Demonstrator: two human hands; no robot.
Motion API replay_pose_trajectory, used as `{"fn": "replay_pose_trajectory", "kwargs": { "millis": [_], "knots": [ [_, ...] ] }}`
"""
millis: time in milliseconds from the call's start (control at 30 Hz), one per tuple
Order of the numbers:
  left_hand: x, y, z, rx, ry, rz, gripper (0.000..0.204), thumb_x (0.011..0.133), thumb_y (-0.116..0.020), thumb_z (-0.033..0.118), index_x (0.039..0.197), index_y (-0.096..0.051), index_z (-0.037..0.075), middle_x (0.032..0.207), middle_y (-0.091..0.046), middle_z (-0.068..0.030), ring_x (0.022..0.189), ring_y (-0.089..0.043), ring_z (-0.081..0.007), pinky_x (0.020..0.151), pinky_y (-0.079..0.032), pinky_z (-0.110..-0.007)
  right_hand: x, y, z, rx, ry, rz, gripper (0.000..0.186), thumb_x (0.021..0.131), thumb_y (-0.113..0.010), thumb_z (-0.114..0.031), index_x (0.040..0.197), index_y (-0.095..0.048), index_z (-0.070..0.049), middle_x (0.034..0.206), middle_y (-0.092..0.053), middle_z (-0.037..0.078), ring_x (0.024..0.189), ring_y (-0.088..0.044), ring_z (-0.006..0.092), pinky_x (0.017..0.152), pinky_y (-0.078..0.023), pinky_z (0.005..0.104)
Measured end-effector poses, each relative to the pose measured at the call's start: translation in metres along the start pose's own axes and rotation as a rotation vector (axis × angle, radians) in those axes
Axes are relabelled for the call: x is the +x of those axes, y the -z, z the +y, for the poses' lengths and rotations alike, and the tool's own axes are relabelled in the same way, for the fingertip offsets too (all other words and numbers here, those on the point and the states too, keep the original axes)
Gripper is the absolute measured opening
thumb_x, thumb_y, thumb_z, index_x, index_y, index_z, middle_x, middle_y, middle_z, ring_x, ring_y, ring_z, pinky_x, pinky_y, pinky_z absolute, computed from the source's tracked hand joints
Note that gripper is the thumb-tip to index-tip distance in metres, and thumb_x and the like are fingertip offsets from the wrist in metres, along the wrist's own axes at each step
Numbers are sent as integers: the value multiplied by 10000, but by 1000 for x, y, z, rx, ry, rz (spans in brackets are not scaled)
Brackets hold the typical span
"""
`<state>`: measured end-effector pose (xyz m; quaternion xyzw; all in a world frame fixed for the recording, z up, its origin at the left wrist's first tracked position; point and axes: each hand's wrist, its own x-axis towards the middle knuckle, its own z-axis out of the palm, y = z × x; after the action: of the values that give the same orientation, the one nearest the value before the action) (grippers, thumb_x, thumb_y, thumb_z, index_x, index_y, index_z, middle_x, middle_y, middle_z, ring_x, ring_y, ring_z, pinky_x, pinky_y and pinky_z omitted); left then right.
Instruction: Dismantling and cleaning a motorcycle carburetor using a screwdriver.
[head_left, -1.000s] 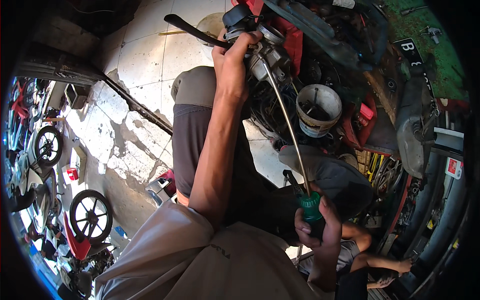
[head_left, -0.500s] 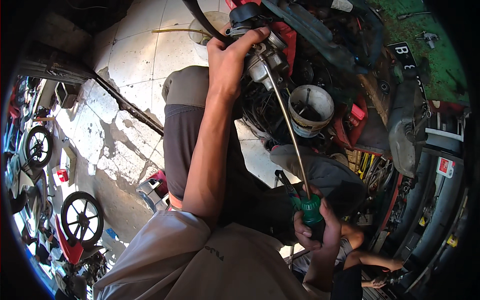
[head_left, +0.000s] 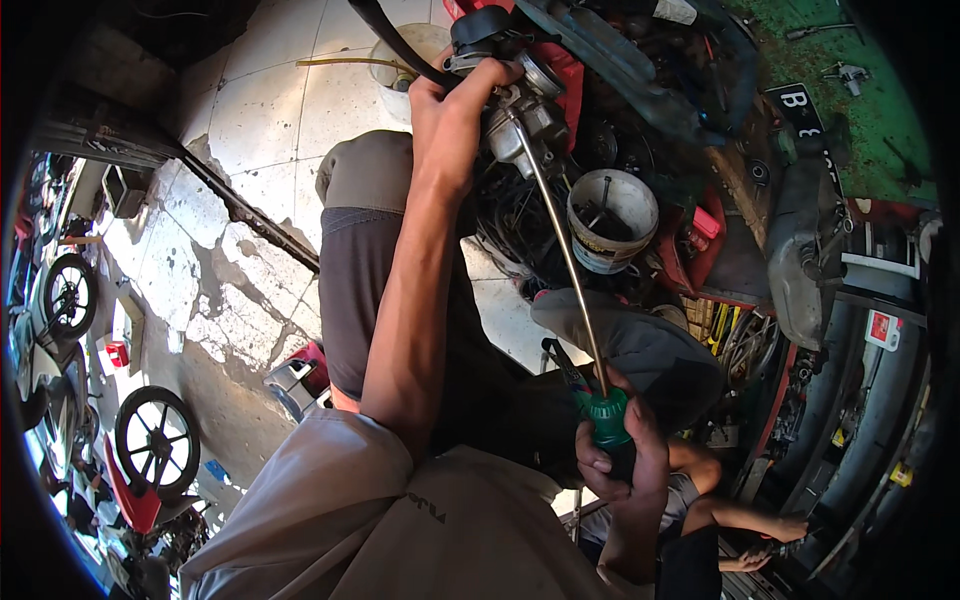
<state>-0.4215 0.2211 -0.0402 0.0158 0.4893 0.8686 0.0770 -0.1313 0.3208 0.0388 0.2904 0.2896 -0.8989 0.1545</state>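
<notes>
My left hand (head_left: 447,125) is closed around the upper part of a grey metal carburetor (head_left: 530,130), its thumb lying across the top. A black hose (head_left: 400,38) runs from beside that hand to the upper edge. My right hand (head_left: 622,450) grips the green handle of a long screwdriver (head_left: 570,262) near my right thigh. Its thin shaft reaches up and left to the carburetor, where the tip meets the body. Exactly what the tip sits in is too small to make out.
Right of the carburetor stands a white bucket (head_left: 612,225) with tools in it. Another pale bucket (head_left: 398,98) is behind my left hand. A red tray (head_left: 690,245) and a grey metal part (head_left: 803,265) lie farther right. A co-worker's hands (head_left: 770,540) are at lower right.
The whole view has shifted slightly, so things sit a little farther left. Both hands keep their hold, and the screwdriver tip stays at the carburetor.
</notes>
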Motion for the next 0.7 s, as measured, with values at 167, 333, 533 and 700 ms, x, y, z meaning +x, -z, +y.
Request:
{"fn": "replay_pose_trajectory", "kwargs": {
  "millis": [167, 333, 533, 700],
  "knots": [
    [1, 4, -9, 61, -48, 70, 181, 696, -606, 163, 777, -620, 2, 657, -578, -8, 596, -495, -85, 592, -399, -228, -1, -7, -7, -87, -9, 102, 445, 963, -359, -335, 1374, -275, -184, 594, -416, 136, 313, -234, 67, 271, -233, 179],
    [-1, 6, -10, 57, -100, 81, 178, 697, -612, 171, 760, -619, 4, 644, -561, 5, 595, -468, -75, 584, -375, -227, -2, -19, -19, -273, -4, 155, 482, 949, -394, -358, 1361, -273, -139, 541, -418, 137, 325, -265, 67, 279, -227, 177],
    [-2, 10, -11, 61, -87, 123, 159, 702, -621, 162, 730, -618, 6, 644, -555, 13, 598, -463, -68, 584, -368, -218, -1, -32, -24, -478, 33, 231, 488, 929, -435, -356, 1297, -354, -46, 496, -421, 127, 321, -305, 88, 279, -223, 199],
    [-1, 16, -12, -11, -66, 113, 167, 701, -629, 166, 729, -619, 1, 632, -549, 16, 585, -457, -67, 569, -363, -220, 2, -46, -27, -543, 46, 332, 491, 894, -498, -364, 1189, -449, 26, 513, -460, 110, 295, -296, 64, 292, -208, 206]
  ]
}}
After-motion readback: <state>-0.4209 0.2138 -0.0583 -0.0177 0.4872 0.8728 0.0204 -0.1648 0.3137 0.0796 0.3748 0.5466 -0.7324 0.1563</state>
